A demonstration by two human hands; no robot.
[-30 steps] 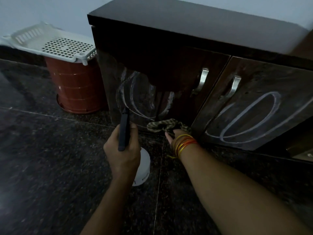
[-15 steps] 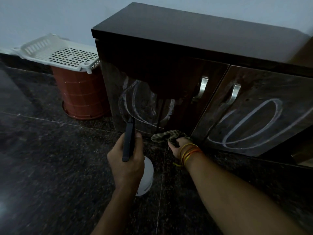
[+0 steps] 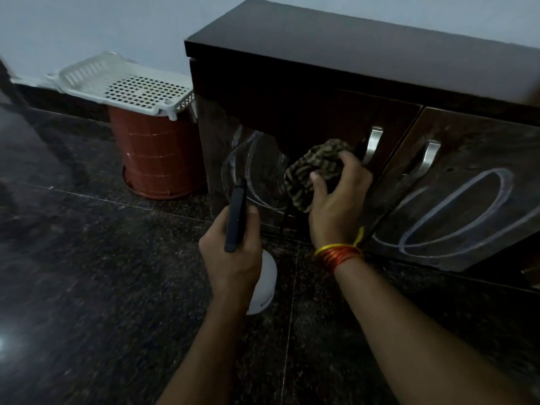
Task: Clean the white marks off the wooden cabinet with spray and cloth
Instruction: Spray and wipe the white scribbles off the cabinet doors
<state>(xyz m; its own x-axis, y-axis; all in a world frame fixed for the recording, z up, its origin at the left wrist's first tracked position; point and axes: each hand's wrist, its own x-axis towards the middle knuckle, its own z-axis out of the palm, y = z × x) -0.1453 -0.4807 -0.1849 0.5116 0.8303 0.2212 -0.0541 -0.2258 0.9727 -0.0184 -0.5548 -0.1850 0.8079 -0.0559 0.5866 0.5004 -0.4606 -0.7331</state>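
A dark wooden cabinet (image 3: 336, 54) stands on the floor with white looped marks on its left door (image 3: 248, 171) and its right door (image 3: 455, 211). My left hand (image 3: 233, 258) grips a spray bottle (image 3: 263, 282) with a white body and a black nozzle head that points at the left door. My right hand (image 3: 339, 200) holds a bunched striped cloth (image 3: 315, 168) against the left door, beside its metal handle (image 3: 372, 144).
An upturned red bucket (image 3: 157, 159) stands left of the cabinet with a white perforated plastic tray (image 3: 128, 83) on top. A second metal handle (image 3: 429, 159) is on the right door. Dark speckled stone floor (image 3: 87, 287) spreads in front.
My right hand has lifted the cloth from the floor at the cabinet's base up onto the left door. The left hand and bottle have stayed about where they were.
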